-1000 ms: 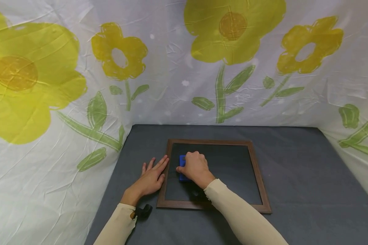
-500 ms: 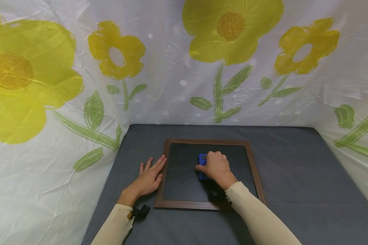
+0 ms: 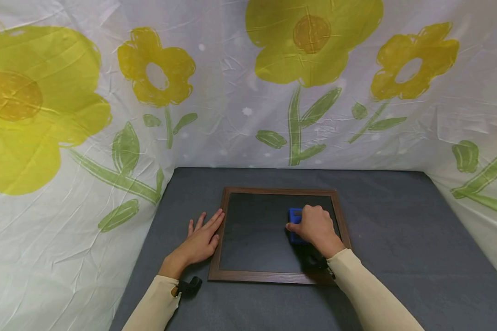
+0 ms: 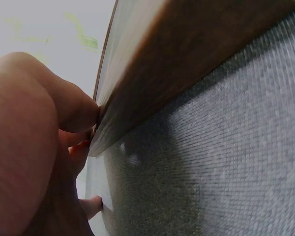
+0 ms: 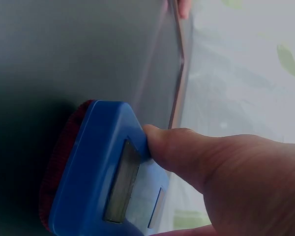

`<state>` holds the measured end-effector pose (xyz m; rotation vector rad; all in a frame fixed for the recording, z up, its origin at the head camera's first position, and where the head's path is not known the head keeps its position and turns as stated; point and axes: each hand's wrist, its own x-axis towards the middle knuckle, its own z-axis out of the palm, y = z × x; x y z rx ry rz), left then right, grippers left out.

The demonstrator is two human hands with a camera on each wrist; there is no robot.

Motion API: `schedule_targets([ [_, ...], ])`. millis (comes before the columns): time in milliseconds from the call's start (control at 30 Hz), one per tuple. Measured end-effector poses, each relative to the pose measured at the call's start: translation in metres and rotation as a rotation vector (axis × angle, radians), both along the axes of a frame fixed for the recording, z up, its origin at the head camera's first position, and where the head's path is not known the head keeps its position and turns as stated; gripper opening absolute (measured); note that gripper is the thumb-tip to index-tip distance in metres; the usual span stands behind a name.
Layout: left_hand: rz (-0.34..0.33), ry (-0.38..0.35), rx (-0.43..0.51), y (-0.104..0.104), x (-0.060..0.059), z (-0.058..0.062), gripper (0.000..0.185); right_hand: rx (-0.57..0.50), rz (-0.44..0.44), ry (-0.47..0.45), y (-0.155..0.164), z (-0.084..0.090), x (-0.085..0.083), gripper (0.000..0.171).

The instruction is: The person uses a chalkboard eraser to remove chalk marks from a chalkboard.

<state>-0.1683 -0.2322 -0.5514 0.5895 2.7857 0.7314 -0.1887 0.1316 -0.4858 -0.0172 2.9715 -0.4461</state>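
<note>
A small blackboard (image 3: 257,234) in a brown wooden frame (image 3: 265,276) lies on the dark cloth. My right hand (image 3: 318,230) grips a blue board eraser (image 3: 295,215) over the right part of the black surface. In the right wrist view the eraser (image 5: 93,162) shows a blue plastic back and a dark red pad (image 5: 59,167) facing the board, with the thumb against its side. My left hand (image 3: 196,241) has its fingers extended, with fingertips at the frame's left edge. Up close in the left wrist view, thumb and fingers of the left hand (image 4: 44,118) rest along that edge.
Dark grey cloth (image 3: 397,239) covers the table around the board. White sheeting (image 3: 223,115) printed with yellow flowers rises behind the table and on both sides. A black strap device (image 3: 189,287) sits at the left wrist.
The right hand has slid the blue eraser rightward across the blackboard, from near the left side to the right part. The left hand has stayed at the frame's left edge.
</note>
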Motion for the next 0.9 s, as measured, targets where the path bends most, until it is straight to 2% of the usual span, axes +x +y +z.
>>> schedule_targets([
  [567,0.003,-0.022,0.012,0.0,0.0,0.001,0.07,0.026,-0.072,-0.107,0.062,0.007,0.003,0.064],
  [900,-0.002,-0.028,0.015,-0.001,-0.001,0.005,0.07,0.04,-0.098,-0.106,0.079,0.009,0.004,0.071],
])
